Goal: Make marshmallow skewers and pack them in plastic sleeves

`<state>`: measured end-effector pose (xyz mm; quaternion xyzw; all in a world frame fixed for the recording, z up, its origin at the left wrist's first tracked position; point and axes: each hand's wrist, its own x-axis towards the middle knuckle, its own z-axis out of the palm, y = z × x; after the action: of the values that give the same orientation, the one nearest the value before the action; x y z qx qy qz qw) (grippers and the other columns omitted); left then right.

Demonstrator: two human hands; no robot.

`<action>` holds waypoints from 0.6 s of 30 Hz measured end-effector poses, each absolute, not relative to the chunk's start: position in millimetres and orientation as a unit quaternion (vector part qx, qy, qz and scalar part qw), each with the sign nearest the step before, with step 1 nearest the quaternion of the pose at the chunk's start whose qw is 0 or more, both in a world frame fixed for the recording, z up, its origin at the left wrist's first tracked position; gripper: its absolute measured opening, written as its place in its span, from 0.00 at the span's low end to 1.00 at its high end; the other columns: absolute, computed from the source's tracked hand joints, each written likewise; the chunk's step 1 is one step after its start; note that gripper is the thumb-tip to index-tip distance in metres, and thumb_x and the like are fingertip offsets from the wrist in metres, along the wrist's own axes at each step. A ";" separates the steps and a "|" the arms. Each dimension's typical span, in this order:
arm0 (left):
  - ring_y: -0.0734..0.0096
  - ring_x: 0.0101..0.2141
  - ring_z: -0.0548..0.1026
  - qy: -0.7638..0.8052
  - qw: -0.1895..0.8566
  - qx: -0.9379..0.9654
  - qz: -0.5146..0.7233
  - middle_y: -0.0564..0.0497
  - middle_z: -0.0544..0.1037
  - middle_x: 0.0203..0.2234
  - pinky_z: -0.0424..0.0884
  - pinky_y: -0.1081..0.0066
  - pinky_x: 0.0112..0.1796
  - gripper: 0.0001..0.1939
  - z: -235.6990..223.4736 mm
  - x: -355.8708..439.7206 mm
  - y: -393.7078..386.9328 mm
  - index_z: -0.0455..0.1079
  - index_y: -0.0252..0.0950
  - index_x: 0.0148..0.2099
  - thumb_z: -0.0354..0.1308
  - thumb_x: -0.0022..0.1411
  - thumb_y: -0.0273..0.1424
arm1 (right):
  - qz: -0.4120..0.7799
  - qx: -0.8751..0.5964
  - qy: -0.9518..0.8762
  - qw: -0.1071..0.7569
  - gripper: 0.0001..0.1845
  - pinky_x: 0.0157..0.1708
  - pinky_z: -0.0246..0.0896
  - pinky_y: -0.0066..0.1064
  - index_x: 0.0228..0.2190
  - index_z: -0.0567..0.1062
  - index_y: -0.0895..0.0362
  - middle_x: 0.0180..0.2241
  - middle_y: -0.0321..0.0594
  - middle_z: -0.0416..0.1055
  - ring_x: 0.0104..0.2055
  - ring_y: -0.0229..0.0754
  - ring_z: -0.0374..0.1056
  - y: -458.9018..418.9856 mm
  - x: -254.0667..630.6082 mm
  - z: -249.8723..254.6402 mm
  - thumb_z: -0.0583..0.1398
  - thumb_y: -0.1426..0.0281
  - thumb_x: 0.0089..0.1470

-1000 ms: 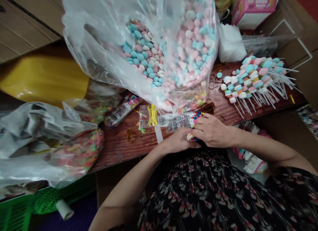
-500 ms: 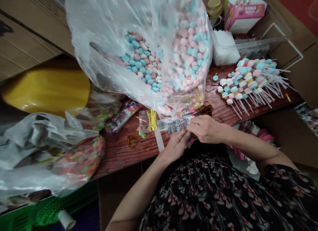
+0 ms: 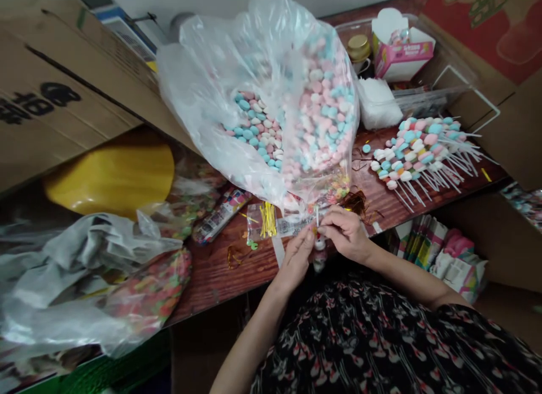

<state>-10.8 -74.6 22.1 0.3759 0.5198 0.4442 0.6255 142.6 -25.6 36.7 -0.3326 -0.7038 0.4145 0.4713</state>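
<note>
Close together at the table's front edge, both my hands work on one candy skewer (image 3: 319, 244). Its white stick points up, and pale candies in what looks like a clear wrapper hang below the fingers. My left hand (image 3: 298, 253) is closed around its left side. With a pinch, my right hand (image 3: 345, 233) grips it near the stick; exactly what those fingertips hold is partly hidden. Just behind lies a printed clear wrapper (image 3: 292, 223). To the left is a small bag of yellow twist ties (image 3: 267, 219).
A large clear bag of pastel candies (image 3: 258, 128) stands behind my hands. Finished-looking candy skewers (image 3: 417, 148) are piled on the right. Bagged gummy candies (image 3: 148, 292) and a yellow rounded object (image 3: 114, 176) lie left. A plastic bin (image 3: 449, 83) stands at the back right.
The view has shifted, showing more of the back. My hands have drawn slightly apart and turned, and the skewer with its white stick now shows between them.
</note>
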 end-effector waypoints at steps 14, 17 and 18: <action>0.74 0.25 0.69 0.412 0.789 0.281 0.359 0.51 0.72 0.24 0.67 0.73 0.29 0.20 30.8 -35.5 -67.9 0.69 0.32 0.30 0.66 0.54 0.45 | 0.412 -0.357 -0.706 0.452 0.11 0.29 0.64 0.30 0.28 0.72 0.56 0.24 0.35 0.68 0.25 0.36 0.65 -26.2 122.8 25.2 0.55 0.68 0.61; 0.74 0.26 0.70 0.412 0.796 0.279 0.345 0.51 0.72 0.24 0.66 0.74 0.29 0.18 31.0 -38.3 -66.6 0.68 0.32 0.29 0.67 0.54 0.42 | 0.222 -0.249 -0.842 0.423 0.12 0.45 0.63 0.40 0.42 0.76 0.52 0.43 0.45 0.74 0.46 0.45 0.69 -17.6 145.4 31.0 0.55 0.72 0.59; 0.74 0.25 0.69 0.405 0.805 0.281 0.330 0.51 0.72 0.23 0.65 0.74 0.28 0.18 30.7 -38.7 -66.9 0.68 0.32 0.28 0.67 0.53 0.42 | 0.171 -0.202 -0.886 0.380 0.17 0.50 0.60 0.42 0.47 0.75 0.49 0.50 0.44 0.73 0.54 0.48 0.65 -14.1 154.0 33.7 0.56 0.73 0.58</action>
<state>-38.7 -66.9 30.7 0.2814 0.4054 0.3301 0.8047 154.0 -14.1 33.7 -0.2021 -0.8861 0.1708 0.3805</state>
